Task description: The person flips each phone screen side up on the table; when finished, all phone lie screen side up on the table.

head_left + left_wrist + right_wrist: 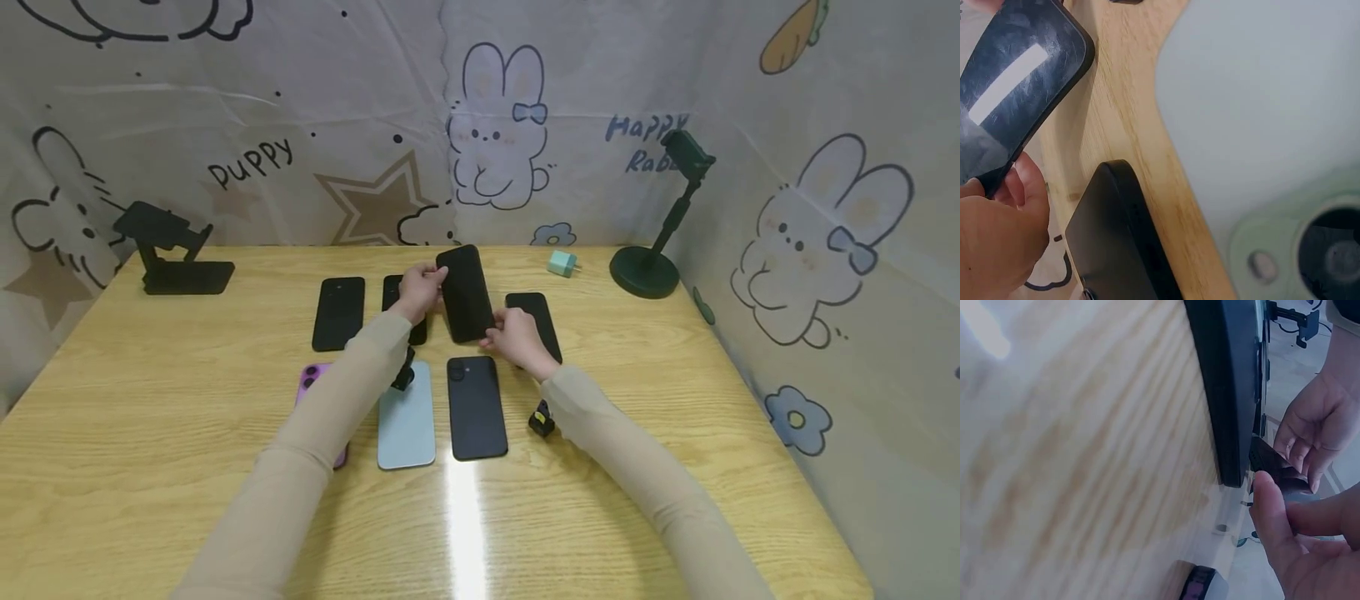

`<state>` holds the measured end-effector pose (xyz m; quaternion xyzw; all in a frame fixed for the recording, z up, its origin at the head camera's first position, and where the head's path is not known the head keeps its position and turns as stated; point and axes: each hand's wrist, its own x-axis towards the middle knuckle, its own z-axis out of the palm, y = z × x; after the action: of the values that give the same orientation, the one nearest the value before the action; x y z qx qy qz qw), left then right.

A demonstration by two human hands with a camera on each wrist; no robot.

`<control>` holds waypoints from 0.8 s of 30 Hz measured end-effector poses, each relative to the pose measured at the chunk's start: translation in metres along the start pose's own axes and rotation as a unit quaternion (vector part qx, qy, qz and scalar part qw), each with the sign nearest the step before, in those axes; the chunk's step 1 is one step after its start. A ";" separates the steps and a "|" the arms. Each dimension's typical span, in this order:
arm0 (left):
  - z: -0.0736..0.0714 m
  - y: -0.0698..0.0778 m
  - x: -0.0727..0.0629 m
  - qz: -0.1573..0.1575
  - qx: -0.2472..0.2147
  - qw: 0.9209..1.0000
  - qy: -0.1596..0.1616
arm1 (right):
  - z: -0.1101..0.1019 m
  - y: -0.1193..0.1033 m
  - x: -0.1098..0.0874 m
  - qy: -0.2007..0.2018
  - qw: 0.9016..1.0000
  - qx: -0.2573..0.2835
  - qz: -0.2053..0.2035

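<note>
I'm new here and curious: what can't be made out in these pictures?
Head view: most of the flat purple phone, hidden by the beige fabric left sleeve.
Head view: the middle of one flat black phone, hidden by the left hand.
Left wrist view: part of the flat pale-blue phone, cut off by the right edge.

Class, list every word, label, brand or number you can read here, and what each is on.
"PUPPY": back wall covering, left side.
"Happy": same covering, towards the right.
"Rab": below "Happy"; the rest is hidden by the green stand or unclear.
Phones: no text or brand readable in any view.
</note>
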<state>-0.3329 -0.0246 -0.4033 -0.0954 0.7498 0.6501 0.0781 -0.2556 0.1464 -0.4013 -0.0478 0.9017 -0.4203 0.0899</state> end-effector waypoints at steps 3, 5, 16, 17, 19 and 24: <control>0.002 0.000 -0.001 0.009 -0.007 1.000 0.011 | 0.000 0.000 0.001 0.009 0.999 -0.040 -0.011; 0.004 0.001 -0.002 0.016 -0.007 1.000 0.016 | -0.001 0.001 0.002 0.022 0.997 -0.072 -0.018; 0.006 0.005 -0.011 0.041 0.033 0.998 0.030 | -0.001 0.000 0.005 0.008 0.996 -0.093 -0.008; 0.005 0.005 -0.011 0.042 0.041 0.998 0.029 | -0.001 0.000 0.004 0.009 0.996 -0.093 -0.008; 0.003 0.003 -0.010 0.044 0.058 0.997 0.025 | -0.001 0.001 0.004 0.010 0.995 -0.095 -0.008; 0.002 0.001 -0.009 0.041 0.088 0.995 0.005 | -0.001 0.000 0.003 0.016 0.995 -0.103 -0.006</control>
<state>-0.3244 -0.0217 -0.4007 -0.0606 0.8077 0.5838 0.0558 -0.2582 0.1465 -0.4012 -0.0556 0.9413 -0.3260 0.0680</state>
